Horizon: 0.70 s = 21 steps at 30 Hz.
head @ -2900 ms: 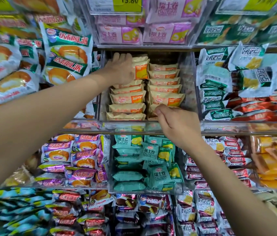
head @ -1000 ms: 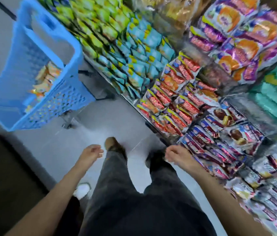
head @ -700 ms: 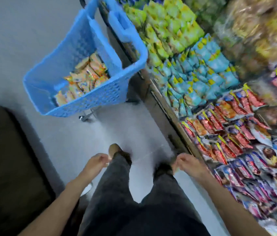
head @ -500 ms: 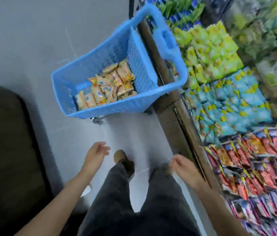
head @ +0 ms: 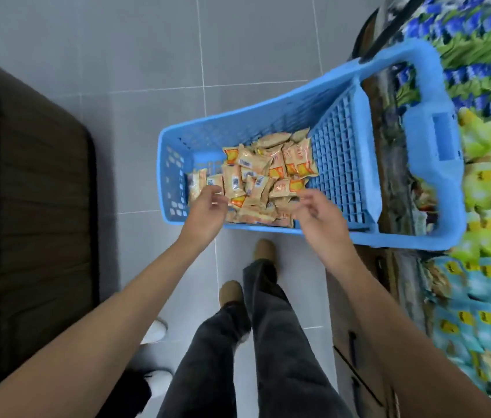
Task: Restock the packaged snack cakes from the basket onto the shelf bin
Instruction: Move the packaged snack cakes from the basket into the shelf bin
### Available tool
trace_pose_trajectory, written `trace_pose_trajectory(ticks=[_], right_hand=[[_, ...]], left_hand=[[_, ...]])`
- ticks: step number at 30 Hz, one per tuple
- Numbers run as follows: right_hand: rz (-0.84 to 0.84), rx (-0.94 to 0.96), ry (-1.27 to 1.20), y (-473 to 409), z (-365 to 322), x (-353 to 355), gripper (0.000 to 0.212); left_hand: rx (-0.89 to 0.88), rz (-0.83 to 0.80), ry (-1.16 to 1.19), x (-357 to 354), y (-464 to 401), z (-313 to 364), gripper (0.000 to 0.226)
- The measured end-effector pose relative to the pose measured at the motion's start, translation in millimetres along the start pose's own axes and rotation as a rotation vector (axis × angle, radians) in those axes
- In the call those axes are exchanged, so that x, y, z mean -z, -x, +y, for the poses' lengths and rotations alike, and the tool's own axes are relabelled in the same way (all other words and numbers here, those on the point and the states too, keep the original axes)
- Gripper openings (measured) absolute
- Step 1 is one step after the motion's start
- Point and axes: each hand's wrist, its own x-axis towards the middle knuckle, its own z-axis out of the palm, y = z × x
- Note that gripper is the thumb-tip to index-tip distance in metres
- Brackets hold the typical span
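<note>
Head view, looking down. I had both hands over the near rim of the blue basket (head: 271, 110), which stood on the grey tiled floor (head: 147, 55) beside the low shelving at right. My left hand (head: 206, 211) reached in over the near left of the pile, fingers loosely curled and touching the top wrappers; whether it had closed on a pack I cannot tell, since the fingertips were blurred. My right hand (head: 318, 212) hovered just above the near right of the pile, fingers relaxed and spread a little, holding nothing.

The snack cakes (head: 256, 182) — beige wrappers with orange panels and barcodes — lay heaped on the basket floor, toward its near left end; the far right end showed bare lattice. The shelf bin was out of frame, so its fill could not be read here. The displays at right (head: 485, 182) held other products in yellow, green and blue wrappers.

Progress, as I judged it: a good heap remained in the basket, so restocking was unfinished — a further grab was being set up, and several more loads seemed likely.
</note>
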Motion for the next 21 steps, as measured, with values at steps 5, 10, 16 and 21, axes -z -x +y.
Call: trace_pose_trajectory(ticks=[5,10,16,21], right_hand=[[-0.113,-0.139,0.101,-71.1,4.5,-8.4,0.025],[-0.194,-0.285,0.178,-112.8,20.3,-20.7,0.039],[-0.206,-0.329,0.199,-143.9,38.4,-31.7,0.037],[-0.191,-0.374,0.156,-154.1,58.3,-39.0,0.036]], left_hand=[[-0.025,0.021,-0.386,-18.9,-60.9,0.3,0.035],[-0.041,0.031,-0.568,-46.8,-120.5,7.4,0.034],[0.387,0.043,0.084,-101.7,-191.7,7.7,0.055],[0.638,0.070,0.288,-145.2,-245.5,-11.8,0.103]])
